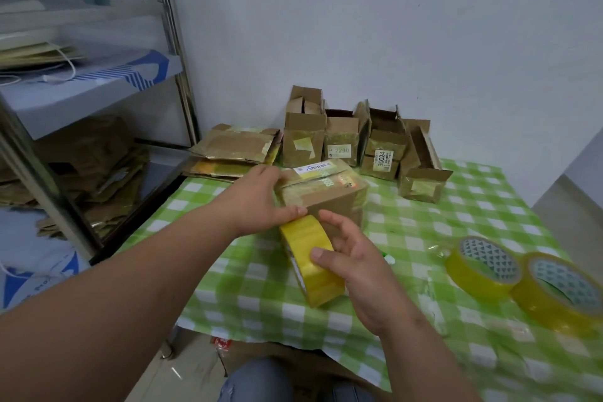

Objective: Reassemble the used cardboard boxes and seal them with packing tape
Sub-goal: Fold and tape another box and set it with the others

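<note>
The closed cardboard box (pixel 323 194) sits at table centre on the green-and-white checked cloth (pixel 489 222). The left hand (pixel 261 202), at the box's 9 o'clock, presses its near top edge with fingers straight and flat. The right hand (pixel 355 258), at the box's 6 o'clock, grips a yellow tape roll (pixel 311 259), thumb curled over the rim and fingers spread; the roll touches the box's front face. Four open-flapped brown boxes (pixel 365 144) stand at 12 o'clock. Two glossy translucent tape rolls (pixel 522 281) lie flat at 3 o'clock.
</note>
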`<state>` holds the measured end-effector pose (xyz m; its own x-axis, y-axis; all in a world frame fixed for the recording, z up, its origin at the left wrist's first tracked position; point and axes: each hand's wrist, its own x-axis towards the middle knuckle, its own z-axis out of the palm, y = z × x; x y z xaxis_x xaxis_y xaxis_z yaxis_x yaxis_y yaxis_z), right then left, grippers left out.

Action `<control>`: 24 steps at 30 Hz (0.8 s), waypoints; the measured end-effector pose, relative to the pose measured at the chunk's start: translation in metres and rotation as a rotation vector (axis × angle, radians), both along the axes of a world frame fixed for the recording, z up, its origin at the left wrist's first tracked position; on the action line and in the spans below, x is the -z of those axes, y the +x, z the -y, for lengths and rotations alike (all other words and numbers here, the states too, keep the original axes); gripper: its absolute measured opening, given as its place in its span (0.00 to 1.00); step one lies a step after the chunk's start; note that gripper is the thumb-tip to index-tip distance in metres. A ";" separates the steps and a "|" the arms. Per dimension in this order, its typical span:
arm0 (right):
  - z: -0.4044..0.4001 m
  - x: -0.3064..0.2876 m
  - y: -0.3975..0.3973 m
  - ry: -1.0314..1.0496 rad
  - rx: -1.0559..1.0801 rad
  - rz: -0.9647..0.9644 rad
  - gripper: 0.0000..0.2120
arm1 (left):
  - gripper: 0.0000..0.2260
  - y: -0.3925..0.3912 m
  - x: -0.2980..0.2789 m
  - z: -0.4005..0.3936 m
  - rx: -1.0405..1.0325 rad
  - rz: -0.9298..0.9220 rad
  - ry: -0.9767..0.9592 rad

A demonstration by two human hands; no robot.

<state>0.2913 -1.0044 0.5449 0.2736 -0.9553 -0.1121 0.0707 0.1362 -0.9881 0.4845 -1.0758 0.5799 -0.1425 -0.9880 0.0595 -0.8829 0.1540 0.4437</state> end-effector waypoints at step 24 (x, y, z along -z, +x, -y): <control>-0.003 0.015 -0.003 0.003 0.005 0.028 0.23 | 0.36 0.014 -0.009 0.033 -0.050 -0.048 0.033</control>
